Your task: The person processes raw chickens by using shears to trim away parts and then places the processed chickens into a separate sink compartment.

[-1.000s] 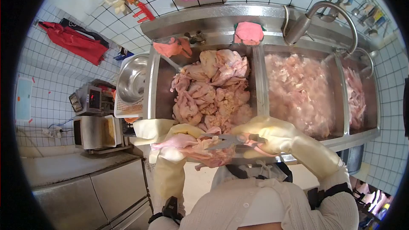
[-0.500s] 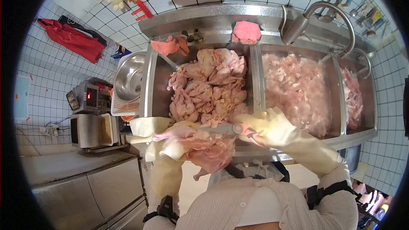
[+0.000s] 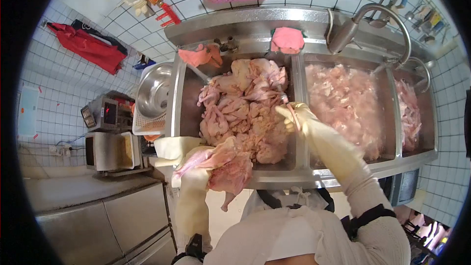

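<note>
A pale glove covers my left hand, which grips a raw poultry carcass by its upper end at the front edge of the left basin. The carcass hangs over the edge with one leg pointing down. My right hand, also gloved, is closed on the scissors above the right side of that basin. The blades point away from me, and part of them is hard to make out against the meat. Several whole raw birds are heaped in the left basin under and beyond the scissors.
Cut meat lies in water in the middle basin, and more meat fills the narrow right basin. A faucet arches over the back. Pink cloths rest on the back ledge. A steel bowl stands at the left.
The scissors, earlier across the carcass, have moved away and to the right with my right hand, now over the heap. The carcass in my left hand hangs slightly further left.
</note>
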Tool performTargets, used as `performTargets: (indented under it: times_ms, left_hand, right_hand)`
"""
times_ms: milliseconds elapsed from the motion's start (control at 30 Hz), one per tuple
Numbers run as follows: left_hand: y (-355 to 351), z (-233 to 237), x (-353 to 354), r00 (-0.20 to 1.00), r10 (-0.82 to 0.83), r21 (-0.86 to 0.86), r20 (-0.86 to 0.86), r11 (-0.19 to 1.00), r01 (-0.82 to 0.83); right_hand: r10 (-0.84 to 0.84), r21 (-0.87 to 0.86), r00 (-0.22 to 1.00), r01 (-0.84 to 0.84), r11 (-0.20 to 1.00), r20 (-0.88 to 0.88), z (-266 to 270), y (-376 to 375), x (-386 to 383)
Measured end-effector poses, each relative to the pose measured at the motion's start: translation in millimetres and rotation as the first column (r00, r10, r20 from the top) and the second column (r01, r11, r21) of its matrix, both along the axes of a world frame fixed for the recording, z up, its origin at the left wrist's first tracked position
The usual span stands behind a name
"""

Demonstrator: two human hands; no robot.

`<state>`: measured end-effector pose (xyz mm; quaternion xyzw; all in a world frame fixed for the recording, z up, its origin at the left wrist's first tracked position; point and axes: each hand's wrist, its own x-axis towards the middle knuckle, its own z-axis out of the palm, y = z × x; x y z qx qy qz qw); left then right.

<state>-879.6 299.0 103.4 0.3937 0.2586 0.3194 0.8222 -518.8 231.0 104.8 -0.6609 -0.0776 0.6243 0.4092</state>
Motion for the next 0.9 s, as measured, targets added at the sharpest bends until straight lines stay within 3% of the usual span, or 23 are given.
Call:
performTargets:
  times_ms: [33, 133, 167, 200, 267, 300, 367, 400, 467, 500, 533, 600, 633, 667, 700, 733, 767, 800, 833, 867, 900]
  left_hand:
    - [-2, 7, -2, 1.0, -0.013, -0.027, 0.024, 1.0, 0.013]
    - [-1, 15, -4, 0.996, 0.017, -0.06, 0.093, 0.998, -0.012]
    - [-2, 16, -6, 0.994, 0.024, -0.07, 0.109, 0.997, -0.016]
    - [-1, 14, -4, 0.992, 0.023, -0.072, 0.123, 0.997, -0.014]
    - [1, 15, 0, 0.988, 0.033, -0.087, 0.154, 0.996, -0.019]
    - [3, 12, 0, 0.986, 0.043, -0.087, 0.161, 0.996, -0.029]
    - [-1, 13, -3, 0.985, 0.049, -0.093, 0.167, 0.995, -0.034]
    - [2, 12, 2, 0.982, 0.043, -0.103, 0.182, 0.994, -0.025]
    - [4, 7, 4, 0.979, 0.039, -0.11, 0.201, 0.994, -0.017]
    - [4, 5, 4, 0.982, 0.031, -0.106, 0.189, 0.994, -0.011]
    - [6, 4, 5, 0.983, 0.018, -0.104, 0.182, 0.995, 0.001]
    - [8, 7, 11, 0.983, -0.004, -0.113, 0.184, 0.993, 0.025]
    - [9, 6, 14, 0.98, -0.004, -0.119, 0.201, 0.993, 0.028]
    - [9, 6, 16, 0.978, -0.01, -0.127, 0.209, 0.991, 0.037]
    - [9, 9, 19, 0.974, -0.015, -0.148, 0.224, 0.988, 0.05]
    - [9, 12, 22, 0.969, -0.021, -0.172, 0.247, 0.983, 0.066]
    - [10, 14, 25, 0.958, -0.021, -0.208, 0.286, 0.974, 0.084]
    - [10, 12, 26, 0.946, -0.018, -0.245, 0.324, 0.964, 0.103]
    - [9, 7, 25, 0.937, -0.007, -0.281, 0.349, 0.953, 0.112]
    - [10, -10, 12, 0.937, -0.001, -0.281, 0.348, 0.954, 0.105]
    - [16, -40, -7, 0.999, -0.009, 0.025, 0.035, 1.0, 0.009]
  right_hand:
    - [0.147, 0.003, 0.981, -0.148, 0.989, 0.123, 23, -2, -10]
    - [0.145, 0.028, 0.989, -0.146, 0.989, 0.037, 3, 6, -35]
    - [0.539, 0.095, 0.842, -0.535, 0.839, -0.013, -36, 7, -29]
    - [0.521, -0.004, 0.846, -0.524, 0.851, -0.113, -5, -18, -45]
    - [0.321, -0.259, 0.919, -0.376, 0.89, -0.229, -34, -11, -55]
    - [0.334, -0.263, 0.915, -0.387, 0.884, -0.227, -34, -18, -51]
    - [0.603, -0.201, 0.798, -0.588, 0.784, 0.017, -31, -37, -46]
    - [0.59, -0.201, 0.807, -0.574, 0.794, 0.025, -28, -39, -44]
    - [0.208, 0.099, 0.974, -0.199, 0.975, -0.087, -22, -49, -38]
    - [0.399, 0.071, 0.91, -0.408, 0.91, 0.114, -11, -51, -27]
    - [0.388, 0.074, 0.915, -0.397, 0.915, 0.11, -24, -57, -17]
    - [0.32, 0.222, 0.941, -0.291, 0.931, -0.11, -56, -64, 4]
    - [0.211, 0.032, 0.975, -0.209, 0.977, -0.072, 32, -58, -1]
    - [0.212, 0.03, 0.975, -0.211, 0.977, -0.07, 28, -57, -2]
    - [-0.17, -0.226, 0.907, 0.086, 0.97, -0.386, 18, -58, -6]
    - [-0.564, -0.534, 0.627, 0.265, 0.803, -0.537, 13, -62, -9]
    - [0.034, -0.005, 0.888, -0.041, 0.999, -0.458, 27, -87, -12]
    - [-0.087, -0.02, 0.853, 0.09, 0.996, -0.515, 33, -91, -13]
    - [0.284, 0.263, 0.957, -0.289, 0.921, 0.058, 61, -96, -15]
    - [0.413, 0.258, 0.634, -0.7, 0.667, 0.654, 83, -100, -16]
    - [0.415, 0.261, 0.636, -0.701, 0.664, 0.651, 83, -101, -16]
